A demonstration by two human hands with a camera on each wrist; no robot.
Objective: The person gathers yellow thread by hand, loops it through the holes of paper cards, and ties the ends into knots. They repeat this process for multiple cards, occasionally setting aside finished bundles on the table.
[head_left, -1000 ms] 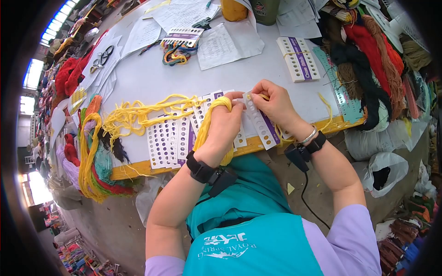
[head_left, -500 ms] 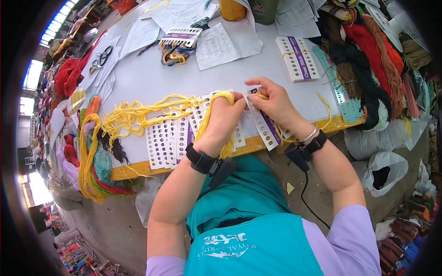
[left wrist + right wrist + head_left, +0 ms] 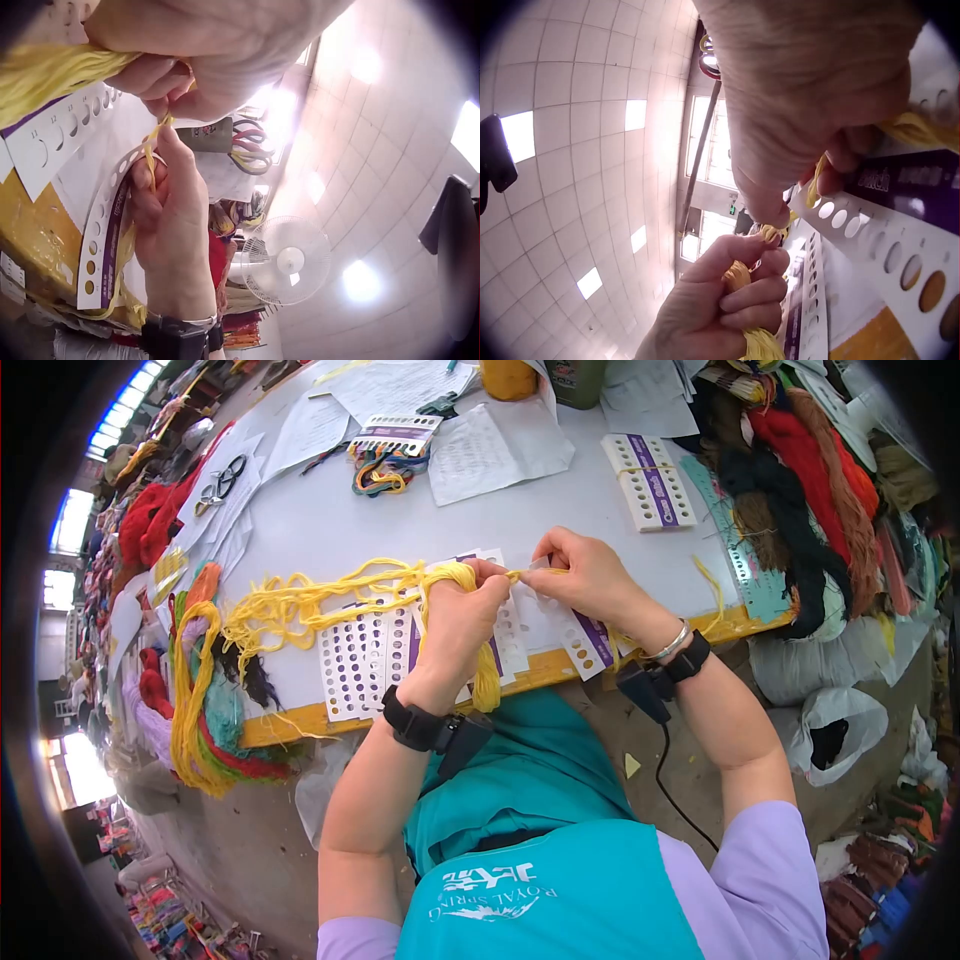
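Observation:
A bundle of yellow embroidery floss runs through my left hand, which grips it with curled fingers, its ends hanging past the table edge. My right hand holds a white and purple floss card with a row of holes. Its thumb and fingers also pinch a yellow strand at the card's upper end. In the head view a short piece of yellow floss spans the small gap between the two hands. More cards lie fanned on the table left of my left hand, partly under loose yellow floss.
A banded stack of cards lies at the back right. Beyond are a card with coloured threads, papers and scissors. Coloured skeins hang over the table's left end, and more skeins are heaped at the right.
My left hand has moved a little left, away from the right, drawing yellow floss between them. The right index finger, extended half a second ago, is now bent, and the card has turned slightly.

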